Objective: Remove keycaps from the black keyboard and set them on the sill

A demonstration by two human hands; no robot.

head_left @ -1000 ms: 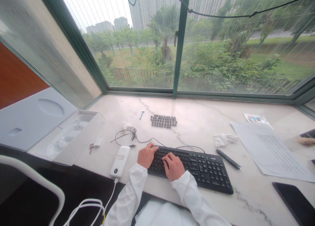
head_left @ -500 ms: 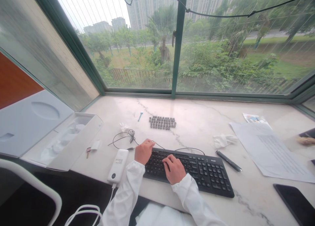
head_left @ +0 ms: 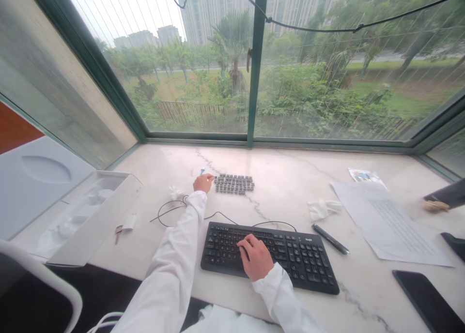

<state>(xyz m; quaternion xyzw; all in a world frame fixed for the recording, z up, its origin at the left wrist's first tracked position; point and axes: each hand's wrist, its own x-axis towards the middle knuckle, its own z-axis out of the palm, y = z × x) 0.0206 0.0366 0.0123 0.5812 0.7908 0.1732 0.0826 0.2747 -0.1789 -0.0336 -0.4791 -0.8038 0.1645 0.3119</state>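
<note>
My left hand (head_left: 203, 183) is stretched out over the far part of the table, thumb and fingertips pinched at the left end of several rows of small dark keycaps (head_left: 235, 184). A keycap at that end is at the fingertips, mostly covered by them. Just behind this hand lies a small blue tool (head_left: 202, 170), partly hidden. Nearer me is a black keyboard (head_left: 305, 263). On its middle keys rests my right hand (head_left: 256, 256), fingers bent and a little apart, with no object visible in it.
A white open box (head_left: 105, 217) stands at left, near a key (head_left: 118, 232). A black cable (head_left: 221, 214) loops behind the keyboard. Right of it are a pen (head_left: 330, 239), crumpled white gloves (head_left: 323, 209), a printed sheet (head_left: 388, 224) and a phone (head_left: 428, 299).
My left hand has moved from the keyboard's left part forward to the keycap rows. My right hand stays on the keyboard. The white power bank is now hidden behind my left sleeve.
</note>
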